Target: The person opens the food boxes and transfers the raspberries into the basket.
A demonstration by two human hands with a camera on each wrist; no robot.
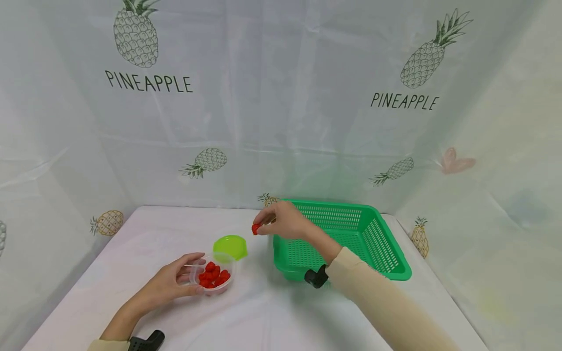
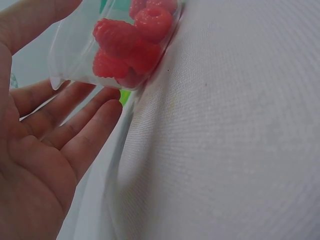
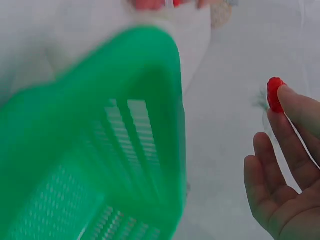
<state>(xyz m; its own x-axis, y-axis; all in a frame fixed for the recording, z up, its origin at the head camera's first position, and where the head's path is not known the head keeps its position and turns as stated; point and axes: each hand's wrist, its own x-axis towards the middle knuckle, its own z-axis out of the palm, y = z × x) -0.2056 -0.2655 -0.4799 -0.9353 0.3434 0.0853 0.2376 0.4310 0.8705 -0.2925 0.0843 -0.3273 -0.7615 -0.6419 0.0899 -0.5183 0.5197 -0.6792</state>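
Note:
My right hand [image 1: 285, 220] pinches one red raspberry [image 3: 274, 94] between thumb and index finger, raised near the left rim of the green basket [image 1: 386, 214]. The other fingers of that hand are loosely bent in the right wrist view. On the left, my left hand [image 1: 169, 282] holds a small clear plastic tub [image 1: 231, 277], thumb on its near side and fingers along its far side. Several red raspberries [image 1: 213, 275] lie in the tub, also seen through its wall in the left wrist view. Just behind the tub lies a lime-green lid [image 1: 231, 246], partly hidden by it.
The basket has slotted walls and stands at the back right of the table, which is covered by a white cloth [image 1: 246, 321]. A white curtain [image 1: 272, 107] printed with pineapples hangs behind and at both sides. My right forearm [image 1: 373, 297] crosses the basket's near edge.

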